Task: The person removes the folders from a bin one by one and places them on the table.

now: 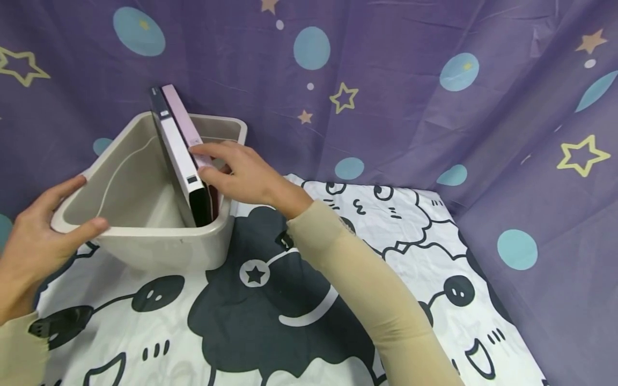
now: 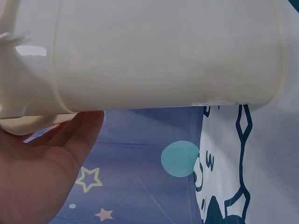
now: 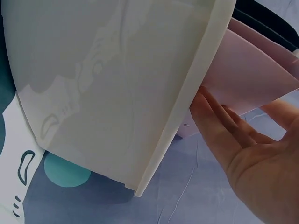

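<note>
A beige plastic bin stands at the left in the head view. My left hand grips its left corner, the thumb over the rim and the fingers along the outer side. Two folders stand upright in the bin, leaning toward its back: a black one with a white spine and a pink one to its right. My right hand reaches over the right rim and holds the pink folder between thumb and fingers. In the right wrist view, the pink covers spread slightly apart beside the fingers. The folders' lower ends are hidden inside the bin.
Under the bin lies a white cloth with black cartoon figures. A purple curtain with stars and blue dots hangs behind it and along the right side.
</note>
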Action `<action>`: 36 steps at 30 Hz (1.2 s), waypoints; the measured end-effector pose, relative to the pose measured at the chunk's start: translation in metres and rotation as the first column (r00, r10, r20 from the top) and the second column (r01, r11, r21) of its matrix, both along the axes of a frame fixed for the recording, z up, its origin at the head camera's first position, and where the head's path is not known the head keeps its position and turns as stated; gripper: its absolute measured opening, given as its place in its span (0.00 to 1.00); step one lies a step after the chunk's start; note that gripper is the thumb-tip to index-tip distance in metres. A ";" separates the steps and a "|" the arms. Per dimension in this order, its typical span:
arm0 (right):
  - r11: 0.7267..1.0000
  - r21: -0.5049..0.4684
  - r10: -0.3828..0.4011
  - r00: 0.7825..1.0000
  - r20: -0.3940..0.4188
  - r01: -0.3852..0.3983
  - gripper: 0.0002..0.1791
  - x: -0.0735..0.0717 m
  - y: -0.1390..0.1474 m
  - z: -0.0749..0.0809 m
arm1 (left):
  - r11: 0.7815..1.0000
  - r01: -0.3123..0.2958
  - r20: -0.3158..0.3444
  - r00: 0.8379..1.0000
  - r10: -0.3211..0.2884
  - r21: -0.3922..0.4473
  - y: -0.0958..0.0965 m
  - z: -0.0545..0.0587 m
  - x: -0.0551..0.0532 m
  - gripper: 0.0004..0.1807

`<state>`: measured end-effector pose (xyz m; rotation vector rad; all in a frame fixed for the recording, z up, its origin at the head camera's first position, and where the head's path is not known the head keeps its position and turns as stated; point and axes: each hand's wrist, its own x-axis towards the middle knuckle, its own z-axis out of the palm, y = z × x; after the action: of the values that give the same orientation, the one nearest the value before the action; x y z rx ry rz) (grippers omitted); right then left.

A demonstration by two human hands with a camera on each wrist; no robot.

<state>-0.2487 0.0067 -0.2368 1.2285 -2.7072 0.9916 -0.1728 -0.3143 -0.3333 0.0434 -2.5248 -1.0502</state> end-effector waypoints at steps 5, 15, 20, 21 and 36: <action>0.999 0.035 -0.003 1.000 -0.019 0.003 0.26 -0.005 -0.003 0.004 | 1.000 0.001 0.004 1.000 -0.001 -0.003 -0.002 -0.002 0.001 0.46; 1.000 -0.005 0.025 0.993 0.117 -0.025 0.23 -0.010 -0.010 0.005 | 0.999 -0.031 0.045 0.999 0.031 -0.008 0.005 0.002 0.007 0.47; 0.990 -0.130 0.097 0.944 0.316 -0.058 0.22 -0.015 -0.010 0.002 | 1.000 -0.011 0.067 0.998 0.010 0.016 0.004 0.003 0.007 0.47; 0.986 -0.153 0.109 0.928 0.356 -0.057 0.23 -0.016 -0.010 0.002 | 1.000 -0.009 0.062 0.998 0.008 0.015 0.004 0.002 0.006 0.47; 0.955 -0.295 0.165 0.878 0.450 -0.028 0.25 -0.023 -0.006 -0.008 | 1.000 -0.009 0.013 1.000 0.009 -0.013 0.004 0.003 0.003 0.45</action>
<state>-0.2721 0.0005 -0.2449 1.2047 -2.6945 1.8341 -0.1700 -0.3101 -0.3307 0.0578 -2.5403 -1.0328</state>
